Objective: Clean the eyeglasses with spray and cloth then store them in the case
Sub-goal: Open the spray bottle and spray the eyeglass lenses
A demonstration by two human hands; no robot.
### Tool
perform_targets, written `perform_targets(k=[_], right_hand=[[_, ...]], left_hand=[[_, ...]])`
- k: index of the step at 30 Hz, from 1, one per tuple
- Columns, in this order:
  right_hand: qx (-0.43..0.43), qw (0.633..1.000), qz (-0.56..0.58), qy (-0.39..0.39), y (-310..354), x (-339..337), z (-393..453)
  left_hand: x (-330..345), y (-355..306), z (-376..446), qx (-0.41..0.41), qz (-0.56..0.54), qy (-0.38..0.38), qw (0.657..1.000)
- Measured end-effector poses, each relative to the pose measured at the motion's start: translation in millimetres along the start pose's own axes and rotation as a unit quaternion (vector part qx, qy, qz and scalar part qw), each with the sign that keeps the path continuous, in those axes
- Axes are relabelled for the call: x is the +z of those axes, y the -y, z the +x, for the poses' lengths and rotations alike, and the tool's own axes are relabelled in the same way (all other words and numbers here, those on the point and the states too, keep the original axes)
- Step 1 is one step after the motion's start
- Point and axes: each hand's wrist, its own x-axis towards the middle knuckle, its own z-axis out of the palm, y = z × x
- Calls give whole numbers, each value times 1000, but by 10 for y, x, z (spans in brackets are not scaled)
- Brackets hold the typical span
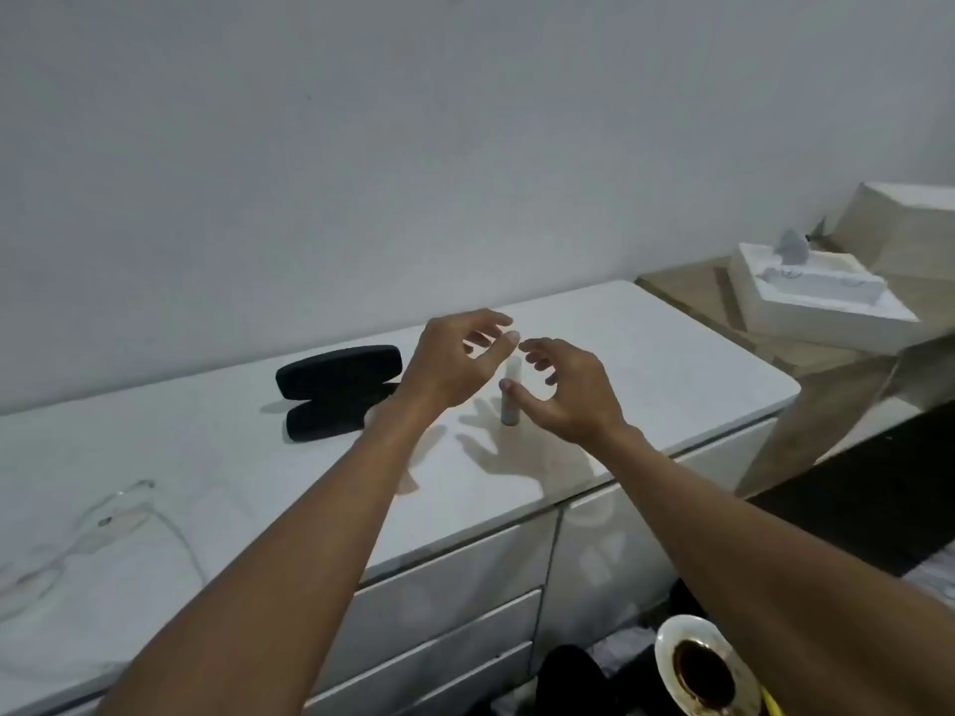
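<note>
A small spray bottle (511,390) stands upright on the white cabinet top (672,364). My left hand (455,359) hovers just left of it with fingers spread and empty. My right hand (563,390) hovers just right of it, fingers curled apart, thumb close to the bottle but not gripping it. A black glasses case (336,390) lies open to the left, behind my left forearm. I see no eyeglasses or cloth clearly; my arm hides part of the case.
A thin white cable and a clear plastic item (119,519) lie at the near left of the cabinet top. A white foam tray (816,297) rests on a wooden table at the right. A bowl with dark residue (703,669) sits low at the right.
</note>
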Motion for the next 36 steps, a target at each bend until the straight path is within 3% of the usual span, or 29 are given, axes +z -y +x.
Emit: perform_targets(k=[8, 22, 36], right_hand=[[73, 995, 74, 10, 5, 192, -139], [116, 988, 104, -8, 1, 85, -123], [109, 990, 86, -37, -168, 30, -117]], left_hand=[[193, 17, -147, -20, 41, 41, 998], [137, -71, 21, -24, 8, -70, 997], [531, 489, -350, -134, 78, 12, 988]])
